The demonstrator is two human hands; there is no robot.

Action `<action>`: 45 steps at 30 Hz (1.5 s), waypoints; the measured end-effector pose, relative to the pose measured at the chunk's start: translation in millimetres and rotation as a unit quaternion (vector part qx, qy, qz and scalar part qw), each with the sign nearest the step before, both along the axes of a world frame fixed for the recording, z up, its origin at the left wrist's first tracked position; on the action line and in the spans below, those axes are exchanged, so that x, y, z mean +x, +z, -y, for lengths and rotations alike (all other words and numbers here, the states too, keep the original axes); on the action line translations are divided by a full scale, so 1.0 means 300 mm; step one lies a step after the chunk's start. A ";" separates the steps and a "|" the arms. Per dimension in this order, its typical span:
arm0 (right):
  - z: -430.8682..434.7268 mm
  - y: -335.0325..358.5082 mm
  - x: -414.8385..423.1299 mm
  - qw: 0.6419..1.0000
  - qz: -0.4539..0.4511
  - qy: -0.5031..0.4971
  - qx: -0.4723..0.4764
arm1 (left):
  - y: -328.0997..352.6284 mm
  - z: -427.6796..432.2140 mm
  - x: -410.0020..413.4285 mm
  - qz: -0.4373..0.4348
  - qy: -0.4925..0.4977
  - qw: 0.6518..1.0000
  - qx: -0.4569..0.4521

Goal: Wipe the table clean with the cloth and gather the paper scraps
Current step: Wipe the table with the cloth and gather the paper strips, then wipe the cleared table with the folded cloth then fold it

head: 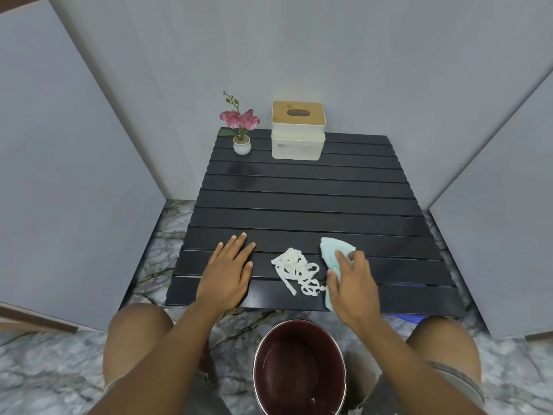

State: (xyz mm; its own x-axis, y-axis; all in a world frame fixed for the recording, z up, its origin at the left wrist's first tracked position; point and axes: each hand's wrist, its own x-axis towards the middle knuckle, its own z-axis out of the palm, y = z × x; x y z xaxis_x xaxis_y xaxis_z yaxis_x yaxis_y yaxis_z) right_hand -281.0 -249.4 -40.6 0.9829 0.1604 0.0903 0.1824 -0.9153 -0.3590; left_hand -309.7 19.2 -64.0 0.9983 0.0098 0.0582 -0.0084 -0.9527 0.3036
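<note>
A pile of white paper scraps (296, 270) lies near the front edge of the black slatted table (305, 199). My right hand (353, 283) presses a light blue cloth (332, 253) flat on the table just right of the scraps, the cloth's edge touching them. My left hand (229, 271) rests flat on the table to the left of the scraps, fingers spread, holding nothing.
A small potted pink orchid (241, 127) and a white tissue box with a wooden lid (298, 130) stand at the table's far edge. A dark red bucket (299, 366) sits on the marble floor between my knees, below the table's front edge. Grey walls close in both sides.
</note>
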 end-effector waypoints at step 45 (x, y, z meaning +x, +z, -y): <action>0.020 0.046 0.004 0.816 -0.304 0.178 0.459 | 0.000 0.000 0.001 0.001 0.010 1.000 0.017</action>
